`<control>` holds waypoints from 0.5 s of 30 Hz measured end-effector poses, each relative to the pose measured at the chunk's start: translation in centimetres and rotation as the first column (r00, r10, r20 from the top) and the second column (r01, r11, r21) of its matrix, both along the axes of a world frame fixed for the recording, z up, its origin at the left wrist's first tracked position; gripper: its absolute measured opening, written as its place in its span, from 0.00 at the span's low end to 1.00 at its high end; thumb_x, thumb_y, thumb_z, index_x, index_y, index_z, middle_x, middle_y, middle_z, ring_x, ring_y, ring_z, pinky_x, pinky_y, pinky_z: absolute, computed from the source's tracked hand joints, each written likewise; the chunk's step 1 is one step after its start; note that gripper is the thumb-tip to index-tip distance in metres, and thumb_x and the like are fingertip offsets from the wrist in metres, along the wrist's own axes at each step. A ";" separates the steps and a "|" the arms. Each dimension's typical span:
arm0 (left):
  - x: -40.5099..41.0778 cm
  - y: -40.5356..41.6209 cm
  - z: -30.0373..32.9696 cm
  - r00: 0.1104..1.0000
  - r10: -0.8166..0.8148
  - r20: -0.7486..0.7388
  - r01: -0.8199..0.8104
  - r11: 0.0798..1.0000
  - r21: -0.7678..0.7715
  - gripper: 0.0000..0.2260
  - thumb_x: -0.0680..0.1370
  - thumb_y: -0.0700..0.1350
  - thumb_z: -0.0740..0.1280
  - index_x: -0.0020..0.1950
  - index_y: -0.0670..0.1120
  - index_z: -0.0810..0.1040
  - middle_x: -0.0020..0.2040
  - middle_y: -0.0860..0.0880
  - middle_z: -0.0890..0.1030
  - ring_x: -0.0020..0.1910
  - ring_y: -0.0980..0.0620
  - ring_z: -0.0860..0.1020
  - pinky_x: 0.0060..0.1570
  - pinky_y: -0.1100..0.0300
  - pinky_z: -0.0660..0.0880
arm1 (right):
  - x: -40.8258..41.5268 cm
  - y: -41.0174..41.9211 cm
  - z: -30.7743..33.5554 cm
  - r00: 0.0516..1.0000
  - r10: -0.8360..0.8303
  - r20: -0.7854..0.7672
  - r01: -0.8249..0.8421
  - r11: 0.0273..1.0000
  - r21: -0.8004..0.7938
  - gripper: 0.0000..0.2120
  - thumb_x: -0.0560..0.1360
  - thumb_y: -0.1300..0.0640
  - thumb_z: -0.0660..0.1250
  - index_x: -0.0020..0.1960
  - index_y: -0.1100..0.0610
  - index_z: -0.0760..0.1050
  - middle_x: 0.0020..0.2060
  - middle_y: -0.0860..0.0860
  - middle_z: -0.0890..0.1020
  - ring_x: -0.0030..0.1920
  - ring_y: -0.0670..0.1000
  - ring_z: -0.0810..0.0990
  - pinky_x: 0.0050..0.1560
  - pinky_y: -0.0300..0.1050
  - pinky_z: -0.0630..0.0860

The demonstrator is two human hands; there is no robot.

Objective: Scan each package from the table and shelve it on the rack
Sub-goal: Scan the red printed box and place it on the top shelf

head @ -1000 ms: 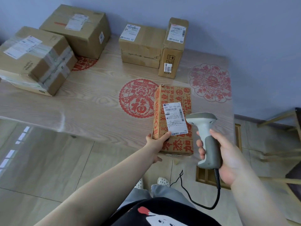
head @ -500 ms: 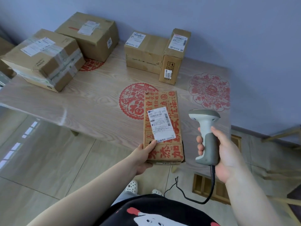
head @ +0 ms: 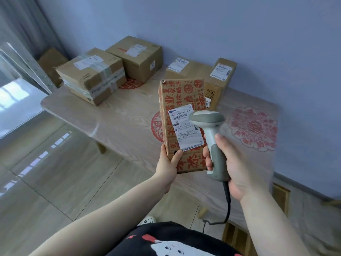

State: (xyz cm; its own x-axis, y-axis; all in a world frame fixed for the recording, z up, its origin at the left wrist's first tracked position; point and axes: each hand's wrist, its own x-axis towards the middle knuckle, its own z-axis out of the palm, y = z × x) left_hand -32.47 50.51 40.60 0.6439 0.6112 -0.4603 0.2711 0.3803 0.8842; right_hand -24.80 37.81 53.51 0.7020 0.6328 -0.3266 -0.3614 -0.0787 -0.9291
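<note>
My scanner (head: pixel 210 126) head covered the right edge of the label (head: pixel 184 129) on the package (head: pixel 182 100) I held, and the label's small print was too blurred to read. That package hid part of the plain box (head: pixel 186 70) behind it. The rack (head: pixel 22 65) was cut off at the left edge.

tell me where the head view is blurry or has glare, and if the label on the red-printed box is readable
Head view: white shipping label on the red-printed cardboard box shows large digits, fine print smeared; right edge of the wooden table motion-blurred; window glare on glossy floor tiles.
</note>
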 end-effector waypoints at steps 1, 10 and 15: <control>-0.1 -0.1 0.2 1.000 0.004 0.004 -0.004 1.000 0.019 0.28 0.72 0.61 0.68 0.71 0.59 0.66 0.60 0.56 0.81 0.60 0.52 0.80 0.64 0.44 0.75 | -0.2 0.2 0.1 1.000 0.023 0.012 -0.023 1.000 0.015 0.20 0.74 0.42 0.67 0.50 0.61 0.74 0.35 0.54 0.79 0.28 0.49 0.74 0.30 0.42 0.70; -1.0 0.0 0.4 0.998 0.028 -0.052 -0.027 0.999 0.033 0.23 0.78 0.58 0.66 0.71 0.58 0.65 0.61 0.52 0.80 0.61 0.47 0.79 0.62 0.42 0.76 | -1.0 0.2 0.9 0.989 0.120 0.084 -0.122 0.992 0.016 0.15 0.74 0.46 0.64 0.45 0.59 0.72 0.35 0.55 0.78 0.28 0.51 0.73 0.28 0.41 0.69; -1.5 -0.1 0.4 0.998 0.038 -0.048 -0.037 0.999 0.029 0.23 0.76 0.59 0.67 0.69 0.59 0.66 0.60 0.53 0.81 0.60 0.47 0.79 0.62 0.40 0.75 | -1.4 -0.1 0.9 0.984 0.136 0.113 -0.137 0.991 0.004 0.13 0.79 0.50 0.63 0.44 0.59 0.72 0.35 0.55 0.78 0.28 0.51 0.73 0.28 0.41 0.70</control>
State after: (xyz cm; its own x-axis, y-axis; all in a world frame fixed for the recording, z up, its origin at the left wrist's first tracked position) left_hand -34.01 50.44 41.02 0.5977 0.6478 -0.4723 0.2997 0.3658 0.8811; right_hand -26.17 37.68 54.43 0.6404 0.7286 -0.2430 -0.2419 -0.1089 -0.9642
